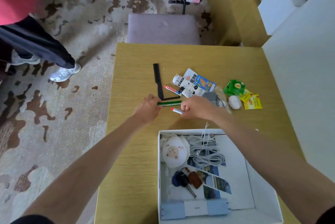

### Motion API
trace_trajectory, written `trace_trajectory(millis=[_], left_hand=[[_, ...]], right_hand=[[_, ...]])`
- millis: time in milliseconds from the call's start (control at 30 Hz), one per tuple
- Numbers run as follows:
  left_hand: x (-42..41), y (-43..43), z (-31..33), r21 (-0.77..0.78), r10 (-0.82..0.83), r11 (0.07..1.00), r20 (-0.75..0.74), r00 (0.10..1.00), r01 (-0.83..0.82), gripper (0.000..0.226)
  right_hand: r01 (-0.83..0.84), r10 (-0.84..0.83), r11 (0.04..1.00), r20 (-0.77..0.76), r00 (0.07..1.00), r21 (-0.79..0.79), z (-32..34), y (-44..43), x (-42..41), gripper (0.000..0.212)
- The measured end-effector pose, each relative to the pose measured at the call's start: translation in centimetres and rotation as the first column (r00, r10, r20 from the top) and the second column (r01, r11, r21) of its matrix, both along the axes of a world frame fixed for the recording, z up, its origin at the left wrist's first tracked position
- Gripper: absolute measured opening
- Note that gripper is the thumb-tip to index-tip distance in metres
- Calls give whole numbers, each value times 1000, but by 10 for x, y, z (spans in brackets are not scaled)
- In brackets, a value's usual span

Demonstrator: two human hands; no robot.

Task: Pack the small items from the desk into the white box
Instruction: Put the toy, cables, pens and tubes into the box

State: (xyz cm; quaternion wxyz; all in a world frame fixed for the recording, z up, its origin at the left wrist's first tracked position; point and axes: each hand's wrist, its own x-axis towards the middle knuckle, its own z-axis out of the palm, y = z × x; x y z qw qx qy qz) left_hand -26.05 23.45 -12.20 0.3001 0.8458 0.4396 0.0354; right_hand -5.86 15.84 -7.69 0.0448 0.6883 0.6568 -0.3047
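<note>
The left hand [147,108] pinches one end of a green-and-white stick [169,103] lying flat on the desk [137,151]. The right hand [196,108] is closed around a red-tipped tube [176,110]. The black comb [158,80] lies touching the stick's far edge. Recommended: lift the stick straight up clear of the comb, then carry both items back into the white box [261,205], whose open floor lies right of the keys [186,181].
</note>
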Motion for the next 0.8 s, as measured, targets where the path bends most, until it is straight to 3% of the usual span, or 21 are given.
trace_trajectory(millis=[167,267,333,467,800], left_hand=[[-16,-23,50,-87,165,985,239,957,-149,21],[-27,-53,87,-55,175,985,326,929,-166,19],[-33,-82,109,-35,141,990,347,927,-137,21],[-47,-152,137,49,20,998,271,962,-34,20],[-27,-255,120,68,-191,978,-68,979,196,25]], right_hand=[[361,-268,914,-391,881,187,52,-48,15,12],[440,-260,863,-529,808,247,83,-82,13,23],[453,-225,821,-534,815,346,102,-109,12,20],[427,-130,788,-557,820,444,124,-164,12,20],[212,-121,963,-437,891,166,79,-243,8,11]])
